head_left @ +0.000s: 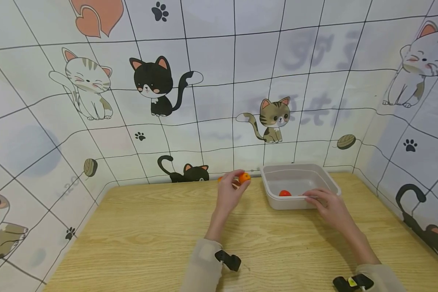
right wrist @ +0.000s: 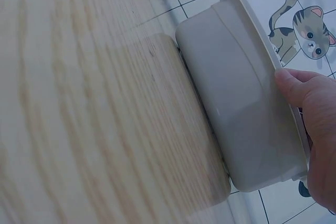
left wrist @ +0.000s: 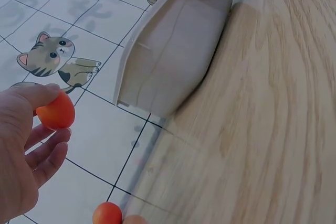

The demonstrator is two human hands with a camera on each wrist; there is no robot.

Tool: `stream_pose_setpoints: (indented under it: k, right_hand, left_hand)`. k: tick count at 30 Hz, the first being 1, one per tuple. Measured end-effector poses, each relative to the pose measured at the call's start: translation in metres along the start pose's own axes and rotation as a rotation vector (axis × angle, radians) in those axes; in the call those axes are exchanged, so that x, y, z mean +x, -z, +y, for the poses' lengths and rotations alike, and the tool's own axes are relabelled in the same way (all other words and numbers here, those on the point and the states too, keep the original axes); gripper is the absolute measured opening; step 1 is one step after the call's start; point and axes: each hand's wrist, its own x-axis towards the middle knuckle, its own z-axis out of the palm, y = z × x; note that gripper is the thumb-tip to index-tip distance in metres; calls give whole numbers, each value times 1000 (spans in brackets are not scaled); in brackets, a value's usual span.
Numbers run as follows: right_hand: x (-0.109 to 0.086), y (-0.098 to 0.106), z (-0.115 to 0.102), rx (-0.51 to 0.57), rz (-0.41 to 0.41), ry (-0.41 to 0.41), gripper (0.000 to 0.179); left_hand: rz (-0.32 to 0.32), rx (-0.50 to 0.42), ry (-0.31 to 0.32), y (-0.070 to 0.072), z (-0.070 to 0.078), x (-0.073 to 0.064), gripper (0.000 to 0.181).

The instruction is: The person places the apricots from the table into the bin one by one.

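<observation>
Thumb and fingertips of my left hand pinch a small orange fruit, just left of a light grey plastic box. The left wrist view shows this round fruit held at the fingertips. My right hand grips the box's front rim, thumb outside and fingers over the inner side. Inside the box lies a red fruit, partly hidden by the front wall. A second orange fruit rests near the table's back edge; in the head view my left hand mostly covers it.
The box stands on a wood-grain table close to its back edge. Behind and on both sides rises a wall covering with grid lines and cartoon cats. Each sleeve carries a small black wrist device.
</observation>
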Motion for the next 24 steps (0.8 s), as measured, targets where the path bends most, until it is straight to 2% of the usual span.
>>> stream_pose_setpoints:
  k: [7,13,24]
  right_hand:
    - [-1,0,1,12,2,3,25]
    - [-1,-1,1,10,-3,-11,25]
    - [1,0,1,9,0,16,24]
  left_hand:
    - [-9,6,5,-9,9,0,34]
    - [-9,-25,-2,-20,13,-1,34]
    - [-23,-51,-36,-42,24,-2,34]
